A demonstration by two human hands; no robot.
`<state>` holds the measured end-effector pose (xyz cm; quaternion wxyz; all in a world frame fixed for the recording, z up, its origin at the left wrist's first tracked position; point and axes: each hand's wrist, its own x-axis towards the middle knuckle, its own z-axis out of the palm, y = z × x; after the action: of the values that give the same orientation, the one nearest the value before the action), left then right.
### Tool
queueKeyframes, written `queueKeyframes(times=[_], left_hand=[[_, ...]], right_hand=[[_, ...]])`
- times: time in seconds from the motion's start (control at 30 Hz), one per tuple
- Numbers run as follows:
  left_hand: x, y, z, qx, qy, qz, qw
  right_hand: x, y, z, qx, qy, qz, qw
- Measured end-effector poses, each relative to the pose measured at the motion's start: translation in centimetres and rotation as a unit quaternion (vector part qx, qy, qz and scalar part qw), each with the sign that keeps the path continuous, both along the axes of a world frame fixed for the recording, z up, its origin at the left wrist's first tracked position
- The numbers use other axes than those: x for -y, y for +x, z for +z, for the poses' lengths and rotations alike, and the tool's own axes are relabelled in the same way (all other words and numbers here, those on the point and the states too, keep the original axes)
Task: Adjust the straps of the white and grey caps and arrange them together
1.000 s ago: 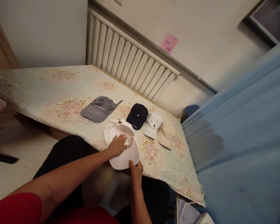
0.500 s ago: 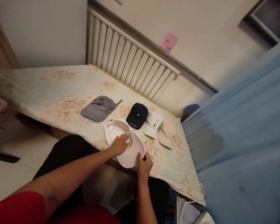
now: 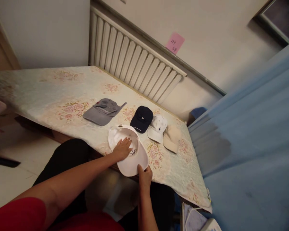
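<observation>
- White cap (image 3: 128,154): lies upside down at the near edge of the table (image 3: 50,96), its brim pointing toward the person and reaching past the table edge; a small dark mark shows on the inner face beside the fingers.
- Left hand (image 3: 122,149): laid flat, palm down, inside the cap's crown; fingers spread and pressing on the fabric; nothing gripped.
- Right hand (image 3: 144,175): at the brim's near right edge; fingers curled, pinching the brim between thumb and fingertips.
- Table: covered with a pale floral cloth; runs diagonally from upper left to lower right.
- Grey cap (image 3: 102,110): on the cloth, to the left of and beyond the white cap; well apart from both hands.
- Navy cap (image 3: 142,118): just beyond the white cap; small white emblem on the front.
- White spotted cap (image 3: 157,128): just beside the navy cap, on its right; overlaps the beige cap (image 3: 172,138).
- Radiator (image 3: 135,61): white, ribbed; mounted on the wall behind the table.
- Pink note (image 3: 174,42): stuck on the wall above the radiator; writing too small to read.
- Blue fabric (image 3: 255,144): fills the right side of the view.
</observation>
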<state>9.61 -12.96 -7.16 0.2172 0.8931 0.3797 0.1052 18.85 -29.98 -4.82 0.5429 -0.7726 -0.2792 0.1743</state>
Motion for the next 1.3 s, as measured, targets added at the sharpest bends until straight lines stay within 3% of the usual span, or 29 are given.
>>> queueKeyframes(times=[0.13,0.23,0.33,0.57,0.67,0.77,0.9,1.0,1.17,1.3], left_hand=[[0.0,0.2,0.7,0.001,-0.013,0.005,1.0],[-0.2,0.2,1.2,0.007,-0.023,0.007,1.0],[-0.4,0.0,1.3,0.019,-0.029,0.007,0.999],[-0.3,-0.3,0.9,0.079,-0.065,0.021,0.994],[-0.2,-0.4,1.5,0.133,-0.113,0.034,0.984],[-0.1,-0.7,2.9,0.213,-0.181,0.05,0.959],[0.3,-1.1,5.3,0.348,-0.3,0.064,0.886],[1.0,-1.5,7.1,0.44,-0.405,0.071,0.799],[2.2,-3.3,9.3,0.531,-0.549,0.069,0.642],[3.2,-4.7,10.2,0.555,-0.622,0.06,0.548]], right_hand=[[-1.3,0.0,3.2,0.097,0.0,-0.021,0.995],[-2.4,-0.6,4.5,0.117,0.013,-0.032,0.993],[-2.6,-1.4,3.6,0.081,0.026,-0.021,0.996],[-0.7,-1.9,-1.3,-0.058,0.003,0.011,0.998],[-0.5,-1.8,-1.0,-0.082,0.016,0.033,0.996],[-0.7,-1.7,0.7,-0.066,0.016,0.035,0.997],[-0.3,-2.5,2.7,0.028,0.005,0.031,0.999],[0.6,-3.6,3.0,0.125,0.046,0.081,0.988],[2.0,-4.6,2.6,0.308,0.121,0.151,0.931],[2.5,-4.7,2.5,0.349,0.129,0.162,0.914]])
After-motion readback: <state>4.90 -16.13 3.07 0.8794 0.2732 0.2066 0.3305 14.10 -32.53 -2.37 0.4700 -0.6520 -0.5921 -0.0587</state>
